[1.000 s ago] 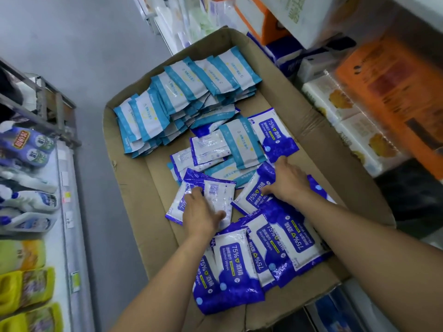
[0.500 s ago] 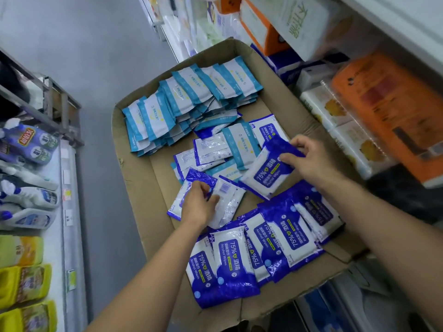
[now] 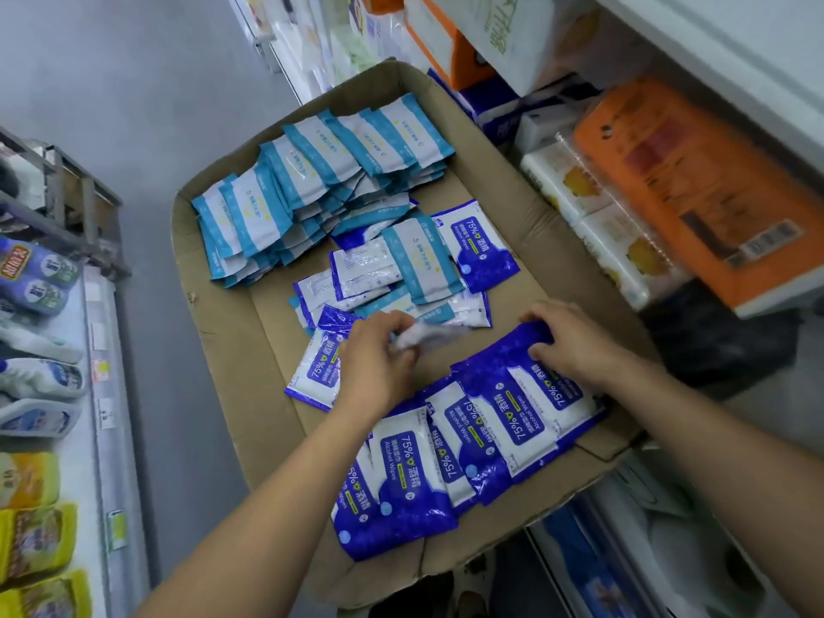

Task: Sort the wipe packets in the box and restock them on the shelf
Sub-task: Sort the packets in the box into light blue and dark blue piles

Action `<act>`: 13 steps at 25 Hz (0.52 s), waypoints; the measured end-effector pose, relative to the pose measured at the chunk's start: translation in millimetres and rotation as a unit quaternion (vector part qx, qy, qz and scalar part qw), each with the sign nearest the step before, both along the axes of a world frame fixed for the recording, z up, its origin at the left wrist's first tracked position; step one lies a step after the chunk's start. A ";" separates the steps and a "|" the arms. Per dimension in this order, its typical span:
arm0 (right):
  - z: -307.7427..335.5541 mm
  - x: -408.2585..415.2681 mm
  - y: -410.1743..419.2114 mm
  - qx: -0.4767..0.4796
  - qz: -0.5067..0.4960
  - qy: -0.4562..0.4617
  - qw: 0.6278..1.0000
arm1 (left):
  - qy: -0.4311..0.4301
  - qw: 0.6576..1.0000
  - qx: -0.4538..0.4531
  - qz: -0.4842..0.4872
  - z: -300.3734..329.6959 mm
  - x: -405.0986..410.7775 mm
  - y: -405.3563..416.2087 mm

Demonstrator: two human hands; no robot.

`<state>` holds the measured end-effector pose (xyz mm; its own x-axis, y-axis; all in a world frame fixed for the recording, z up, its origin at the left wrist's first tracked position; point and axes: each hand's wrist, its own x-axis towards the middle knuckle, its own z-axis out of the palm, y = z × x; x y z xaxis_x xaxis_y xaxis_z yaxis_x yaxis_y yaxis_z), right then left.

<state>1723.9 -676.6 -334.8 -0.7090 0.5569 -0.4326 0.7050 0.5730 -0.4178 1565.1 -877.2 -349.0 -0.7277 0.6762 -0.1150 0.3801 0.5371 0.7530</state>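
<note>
A shallow cardboard box [image 3: 232, 332] holds wipe packets. Light blue packets [image 3: 321, 171] lie fanned in a row along its far side. Dark blue 75% alcohol wipe packets [image 3: 486, 434] overlap in a row along the near side. Mixed loose packets [image 3: 401, 269] sit in the middle. My left hand [image 3: 379, 363] pinches a white packet [image 3: 428, 336], blurred by motion, above another dark blue packet [image 3: 312, 372]. My right hand [image 3: 575, 345] grips the top edge of the rightmost dark blue packet [image 3: 512, 354] in the near row.
Shelves on the right carry orange tissue packs [image 3: 695, 185] and white tissue packs [image 3: 593, 216], close to the box's right wall. A shelf on the left holds bottles [image 3: 35, 278] and yellow pouches [image 3: 31, 537]. Grey floor [image 3: 133, 82] runs between the shelves.
My right hand has carried a dark blue packet from the middle down onto the right end of the near row. My left hand has lifted a white packet off the small pile.
</note>
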 end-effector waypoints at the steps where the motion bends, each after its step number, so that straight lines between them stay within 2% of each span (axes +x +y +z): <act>1: 3.0 -0.5 -2.6 0.012 -0.011 0.026 1.000 | 0.038 0.997 0.040 -0.050 2.7 10.9 -7.1; 2: 6.0 -2.2 -5.0 0.019 -0.023 0.052 0.998 | 0.069 0.989 0.057 -0.114 0.7 22.0 -15.3; 4: 9.4 -5.6 -10.2 0.013 -0.028 0.088 0.996 | 0.102 0.972 0.029 -0.212 -8.7 38.1 -31.3; 8: 0.1 -10.7 -28.4 -0.026 0.061 0.084 0.994 | 0.122 0.959 -0.019 -0.254 -25.3 44.5 -51.9; 11: -9.9 -16.4 -49.6 -0.061 0.146 0.065 0.985 | 0.133 0.926 -0.022 -0.353 -23.9 54.6 -62.8; 12: -13.1 -18.8 -56.2 -0.061 0.185 0.049 0.980 | 0.134 0.923 -0.023 -0.360 -23.8 53.8 -67.8; 13: -16.2 -21.9 -62.7 -0.052 0.227 0.025 0.972 | 0.124 0.934 -0.018 -0.334 -24.2 48.0 -71.9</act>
